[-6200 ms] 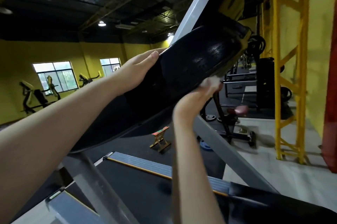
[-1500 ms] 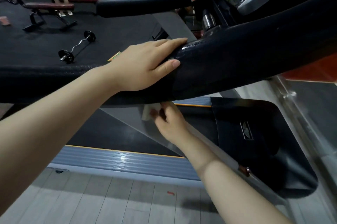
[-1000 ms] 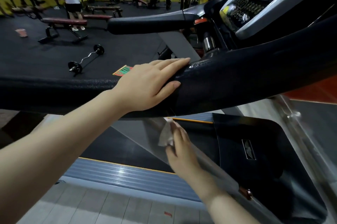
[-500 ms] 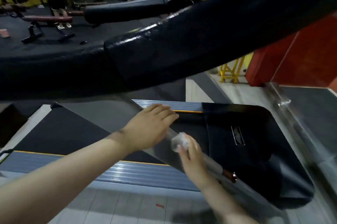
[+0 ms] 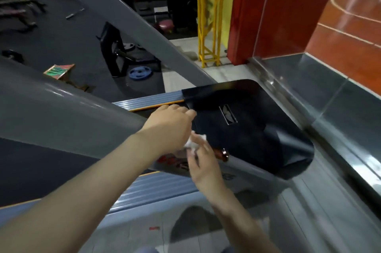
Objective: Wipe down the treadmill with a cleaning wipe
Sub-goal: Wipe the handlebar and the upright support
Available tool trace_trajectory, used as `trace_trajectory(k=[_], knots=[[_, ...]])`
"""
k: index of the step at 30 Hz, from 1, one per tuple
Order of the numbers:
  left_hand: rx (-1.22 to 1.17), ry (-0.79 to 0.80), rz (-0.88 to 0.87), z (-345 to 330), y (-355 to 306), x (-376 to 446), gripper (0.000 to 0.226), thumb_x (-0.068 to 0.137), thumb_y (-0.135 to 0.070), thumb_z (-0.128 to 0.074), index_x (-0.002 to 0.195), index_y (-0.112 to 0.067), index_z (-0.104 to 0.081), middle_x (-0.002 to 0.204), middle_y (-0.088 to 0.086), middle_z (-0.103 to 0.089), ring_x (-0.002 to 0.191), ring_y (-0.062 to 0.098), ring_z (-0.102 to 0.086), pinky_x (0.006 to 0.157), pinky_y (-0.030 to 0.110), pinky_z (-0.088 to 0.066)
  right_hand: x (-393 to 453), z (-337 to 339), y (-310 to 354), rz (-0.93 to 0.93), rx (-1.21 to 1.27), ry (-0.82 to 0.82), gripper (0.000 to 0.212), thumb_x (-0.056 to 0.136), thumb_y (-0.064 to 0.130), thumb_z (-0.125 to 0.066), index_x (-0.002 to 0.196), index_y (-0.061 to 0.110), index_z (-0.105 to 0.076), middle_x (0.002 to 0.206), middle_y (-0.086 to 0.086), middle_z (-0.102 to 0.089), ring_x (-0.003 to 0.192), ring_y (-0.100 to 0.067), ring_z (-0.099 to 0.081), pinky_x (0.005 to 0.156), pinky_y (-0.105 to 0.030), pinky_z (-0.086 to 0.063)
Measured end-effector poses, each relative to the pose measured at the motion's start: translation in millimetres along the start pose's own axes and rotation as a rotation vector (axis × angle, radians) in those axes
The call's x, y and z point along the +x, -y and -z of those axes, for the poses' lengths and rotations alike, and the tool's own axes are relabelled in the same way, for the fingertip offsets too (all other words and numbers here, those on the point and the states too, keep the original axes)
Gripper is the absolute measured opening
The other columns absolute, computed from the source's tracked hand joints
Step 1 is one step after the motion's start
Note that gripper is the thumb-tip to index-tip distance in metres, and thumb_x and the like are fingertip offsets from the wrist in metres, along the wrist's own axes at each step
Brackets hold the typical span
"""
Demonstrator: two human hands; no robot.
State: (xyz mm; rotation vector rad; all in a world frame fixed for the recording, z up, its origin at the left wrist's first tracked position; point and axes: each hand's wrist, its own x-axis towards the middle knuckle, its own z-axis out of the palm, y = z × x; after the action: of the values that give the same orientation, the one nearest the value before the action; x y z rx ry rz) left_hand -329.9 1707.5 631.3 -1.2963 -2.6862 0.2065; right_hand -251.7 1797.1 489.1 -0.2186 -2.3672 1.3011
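Head camera, looking down over both bare forearms: a person leans over the front end of a treadmill [image 5: 247, 133] in a gym. The left hand [image 5: 171, 127] rests palm-down on the grey slanted upright [image 5: 61, 116] of the machine, its fingers bent over the upright's far edge just beside the black motor cover [image 5: 257, 108]. The right hand [image 5: 203, 162] reaches in from below and pinches a crumpled white cleaning wipe [image 5: 194, 142] between fingers and thumb, the wipe sitting against the lower end of the upright, right under the left hand and at the near edge of the motor cover. A small reddish-brown metal fitting [image 5: 223, 152] shows just right of the right hand. A second grey upright [image 5: 127, 26] slants across the frame on the far side, and grey ribbed side rails [image 5: 148, 100] with an orange stripe run along the belt. Beyond the machine, on the dark gym floor, lie a blue weight plate [image 5: 140, 72] and a small striped folding stool [image 5: 59, 71]; a yellow steel frame [image 5: 208, 26] stands by a red wall [image 5: 278, 15].
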Motion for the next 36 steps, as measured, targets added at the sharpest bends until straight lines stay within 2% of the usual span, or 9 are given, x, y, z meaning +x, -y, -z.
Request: trace_trajectory(k=[4,9,12,15,19,22,26,30,36], knots=[[0.123,0.042,0.063,-33.6,-15.7,5.2,0.027,0.103,-0.031,-0.033,0.119,-0.022,-0.053,0.124,-0.001,-0.061,0.115,0.024,-0.056,0.082,0.035,-0.035,-2.4,10.8,-41.1,0.199,-0.067,0.035,0.051,0.093,0.007,-0.036,0.141,0.016,-0.051,0.142,0.000,-0.053,0.134,-0.011,-0.044,0.119,-0.027,-0.021],[0.411,-0.026,0.106,-57.4,-32.3,-3.8,0.024,0.104,-0.030,-0.035,0.088,-0.030,-0.052,0.093,-0.008,-0.067,0.090,0.018,-0.064,0.076,0.031,-0.029,-0.6,32.8,-114.1,0.058,-0.253,-0.052,0.055,0.081,-0.003,-0.037,0.129,0.011,-0.060,0.129,-0.003,-0.062,0.130,-0.020,-0.048,0.117,-0.014,-0.004],[0.542,-0.125,0.122,-62.1,-39.9,-8.9,0.027,0.104,-0.037,-0.035,0.084,-0.031,-0.052,0.064,-0.009,-0.039,0.061,0.012,-0.042,0.068,0.028,-0.031,-12.2,14.4,-117.2,0.214,-0.208,-0.136,0.055,0.082,-0.003,-0.035,0.131,0.004,-0.058,0.133,-0.008,-0.060,0.130,-0.019,-0.049,0.119,-0.025,-0.019],[0.433,-0.140,0.193,-64.1,-41.8,-9.2,0.040,0.104,-0.040,-0.026,0.078,-0.023,-0.051,0.062,-0.007,-0.042,0.052,0.012,-0.032,0.069,0.028,-0.034,-15.8,15.1,-143.3,0.252,-0.157,-0.170,0.057,0.087,0.005,-0.029,0.137,0.011,-0.054,0.139,0.000,-0.055,0.136,-0.007,-0.041,0.120,-0.034,-0.022],[0.362,-0.151,0.191,-69.9,-58.2,-8.4,0.042,0.102,-0.047,-0.026,0.083,-0.022,-0.054,0.067,-0.005,-0.046,0.056,0.015,-0.039,0.069,0.031,-0.032,-14.7,35.8,-163.5,0.174,0.084,-0.287,0.054,0.087,-0.001,-0.035,0.134,0.012,-0.058,0.138,0.004,-0.054,0.134,-0.004,-0.043,0.114,-0.020,-0.029],[0.218,-0.130,0.050,-88.2,-92.3,1.2,0.039,0.101,-0.049,-0.029,0.100,-0.024,-0.059,0.097,-0.001,-0.063,0.091,0.023,-0.059,0.080,0.035,-0.041,-12.5,38.4,-182.5,0.017,0.196,-0.472,0.056,0.088,-0.010,-0.038,0.123,0.025,-0.063,0.125,0.014,-0.059,0.123,-0.011,-0.053,0.107,-0.018,-0.036],[0.227,-0.013,-0.062,-127.2,-131.0,38.9,0.040,0.103,-0.045,-0.030,0.116,-0.017,-0.056,0.120,0.004,-0.063,0.114,0.026,-0.057,0.098,0.038,-0.040,-23.3,20.9,-210.1,-0.144,0.398,-0.210,0.031,0.093,0.037,-0.045,0.107,0.056,-0.065,0.120,0.022,-0.062,0.124,-0.012,-0.053,0.111,-0.042,-0.038],[0.289,0.083,-0.165,-161.5,-163.1,73.1,0.033,0.101,-0.037,-0.035,0.117,-0.017,-0.057,0.117,0.004,-0.063,0.113,0.027,-0.056,0.101,0.039,-0.039,-27.8,20.7,-231.7,-0.229,0.499,-0.166,0.037,0.092,0.061,-0.040,0.114,0.045,-0.064,0.125,0.009,-0.064,0.126,-0.010,-0.053,0.110,-0.038,-0.040],[0.484,0.291,-0.144,-210.1,-203.3,106.3,0.045,0.099,-0.037,-0.044,0.135,-0.009,-0.045,0.126,0.007,-0.060,0.119,0.027,-0.054,0.112,0.040,-0.025,-51.9,54.6,-353.0,-0.302,0.179,-0.248,0.029,0.105,0.030,-0.042,0.124,0.031,-0.063,0.129,0.011,-0.062,0.123,-0.009,-0.055,0.100,-0.015,-0.040]])
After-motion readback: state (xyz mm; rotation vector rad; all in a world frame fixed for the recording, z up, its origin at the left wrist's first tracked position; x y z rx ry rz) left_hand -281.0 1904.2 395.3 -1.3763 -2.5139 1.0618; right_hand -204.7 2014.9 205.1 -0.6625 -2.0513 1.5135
